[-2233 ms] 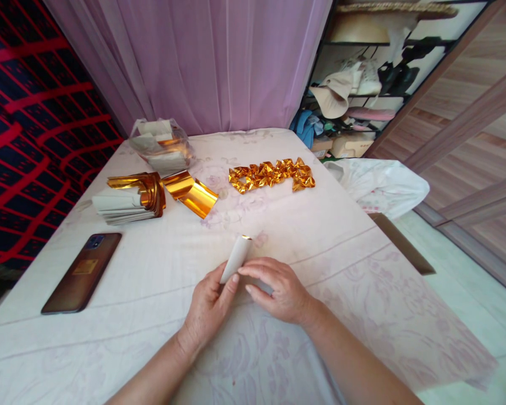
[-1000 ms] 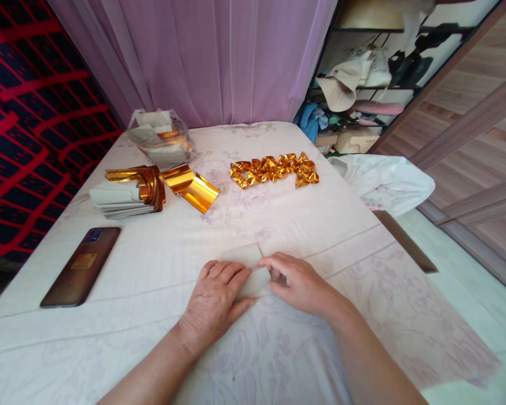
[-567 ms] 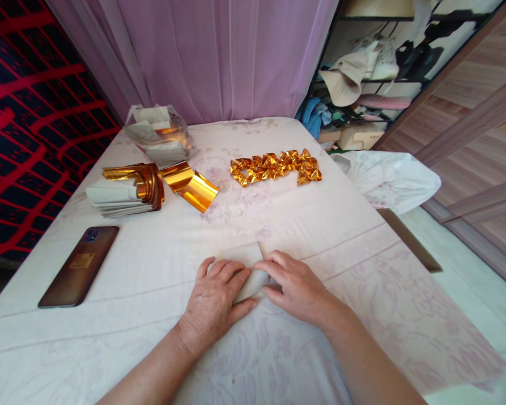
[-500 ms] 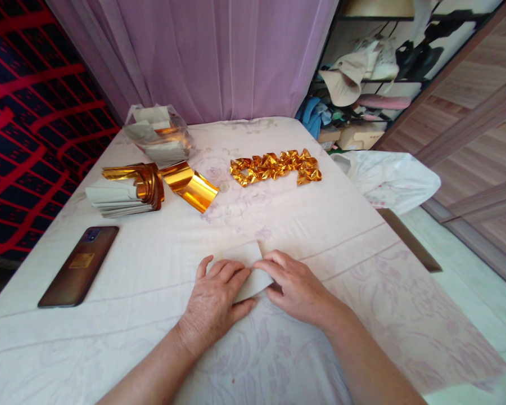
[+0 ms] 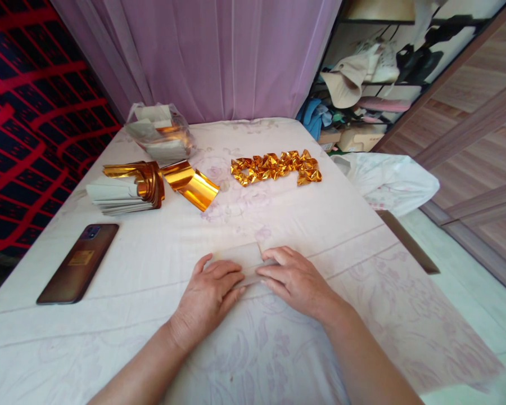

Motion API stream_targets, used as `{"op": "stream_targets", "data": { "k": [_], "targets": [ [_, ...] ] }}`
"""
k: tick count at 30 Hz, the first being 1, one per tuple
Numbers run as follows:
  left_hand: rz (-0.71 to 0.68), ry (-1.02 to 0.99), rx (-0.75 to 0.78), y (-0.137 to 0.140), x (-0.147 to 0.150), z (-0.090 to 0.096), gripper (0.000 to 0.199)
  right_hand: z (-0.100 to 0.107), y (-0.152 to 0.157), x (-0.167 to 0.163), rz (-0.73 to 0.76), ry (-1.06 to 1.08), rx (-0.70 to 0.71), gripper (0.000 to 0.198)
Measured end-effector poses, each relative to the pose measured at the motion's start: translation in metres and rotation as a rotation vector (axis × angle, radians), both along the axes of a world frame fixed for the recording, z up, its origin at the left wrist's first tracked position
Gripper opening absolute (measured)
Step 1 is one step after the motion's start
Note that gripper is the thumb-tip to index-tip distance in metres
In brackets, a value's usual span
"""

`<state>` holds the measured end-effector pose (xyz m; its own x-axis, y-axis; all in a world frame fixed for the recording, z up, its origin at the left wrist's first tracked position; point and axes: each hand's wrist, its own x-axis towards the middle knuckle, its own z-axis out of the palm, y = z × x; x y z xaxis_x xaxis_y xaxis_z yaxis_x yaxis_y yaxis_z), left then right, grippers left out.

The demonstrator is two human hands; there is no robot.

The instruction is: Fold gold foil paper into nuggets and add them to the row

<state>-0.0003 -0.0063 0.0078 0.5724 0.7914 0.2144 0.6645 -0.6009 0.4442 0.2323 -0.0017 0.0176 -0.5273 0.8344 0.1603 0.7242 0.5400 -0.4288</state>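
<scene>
A pale grey sheet of paper (image 5: 240, 257) lies on the table in front of me, with a crease or folded strip along its near side. My left hand (image 5: 215, 289) presses on its left part, fingers together and thumb at the near edge. At the right edge, my right hand (image 5: 290, 278) has curled fingers and thumb gripping the sheet. Both hands hide parts of the paper. Beyond it lie a loose gold foil sheet (image 5: 200, 191), a stack of folded foil paper (image 5: 113, 194) with grey backs, and a chain of folded gold pieces (image 5: 274, 167).
A brown phone (image 5: 84, 259) lies at the left of the cloth-covered table (image 5: 160, 242). A clear bag of papers (image 5: 160, 135) stands at the back left. A white plastic bag (image 5: 396, 180) is beyond the right edge, below a shelf (image 5: 371, 81).
The sheet's near part has been folded into a narrow strip along the near side. My left hand has shifted slightly left, and my right fingers have moved along the right edge.
</scene>
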Motion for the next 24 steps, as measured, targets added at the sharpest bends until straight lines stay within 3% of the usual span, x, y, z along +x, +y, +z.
{"op": "stream_targets", "data": {
  "k": [7, 14, 24],
  "targets": [
    [0.048, -0.059, -0.008, 0.006, -0.002, -0.004, 0.013, -0.009, 0.008, -0.005, -0.061, 0.066, 0.0, 0.014],
    [0.081, -0.07, 0.133, 0.008, -0.001, -0.008, 0.023, -0.019, 0.009, -0.018, -0.24, 0.107, 0.049, 0.015],
    [0.039, 0.162, 0.293, -0.011, 0.011, -0.011, 0.031, -0.022, 0.009, -0.023, -0.308, 0.074, 0.054, 0.01]
  ]
}}
